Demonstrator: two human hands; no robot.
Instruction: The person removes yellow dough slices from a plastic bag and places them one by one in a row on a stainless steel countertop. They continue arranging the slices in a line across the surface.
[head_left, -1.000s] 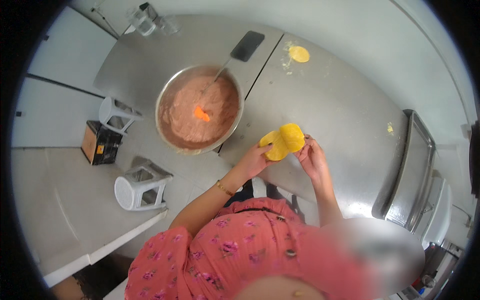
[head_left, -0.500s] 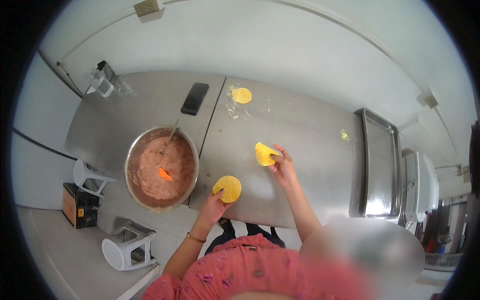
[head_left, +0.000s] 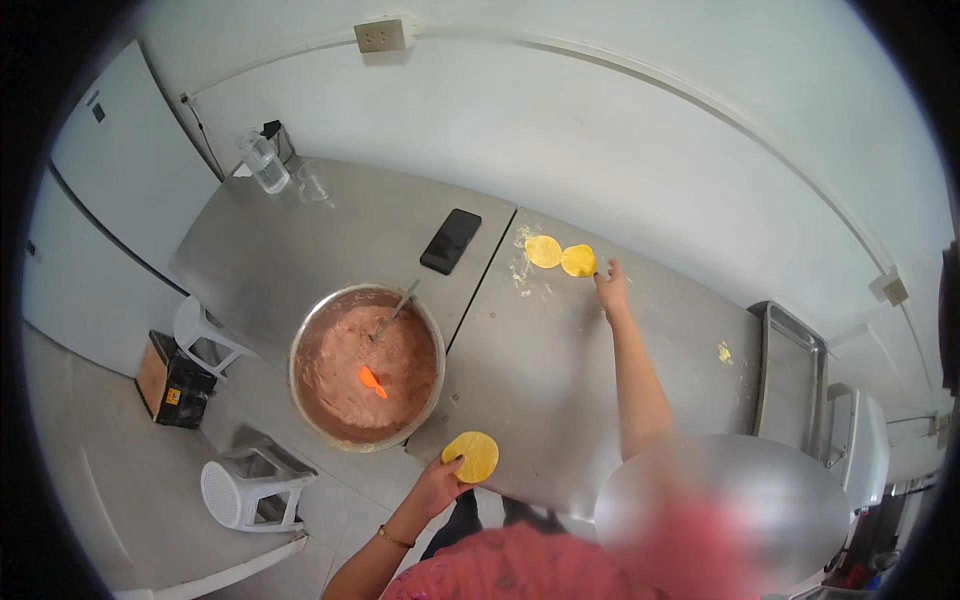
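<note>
Low at the table's front edge, my left hand (head_left: 437,487) is closed on round, flat yellow tortillas (head_left: 471,457); whether it is one or a stack I cannot tell. The thumb presses on the top face. My right hand (head_left: 611,293) reaches to the back of the table, its thumb and finger apart. Beside its thumb lies a yellow tortilla (head_left: 578,261), and a second tortilla (head_left: 543,251) lies edge to edge with it on the left. To the left, a steel bowl (head_left: 296,372) holds a pinkish-brown paste (head_left: 345,345) with a metal-handled utensil and an orange piece in it.
A black phone (head_left: 451,241) lies on the steel table (head_left: 560,370) behind the bowl. A water bottle (head_left: 264,163) and a clear cup (head_left: 313,181) stand at the far left corner. Metal trays (head_left: 790,375) are at the right, white stools (head_left: 255,490) on the floor at left.
My right hand has carried a tortilla to the back and let it go beside the other one. My left hand still holds its tortillas. The whole view has shifted and tilted.
</note>
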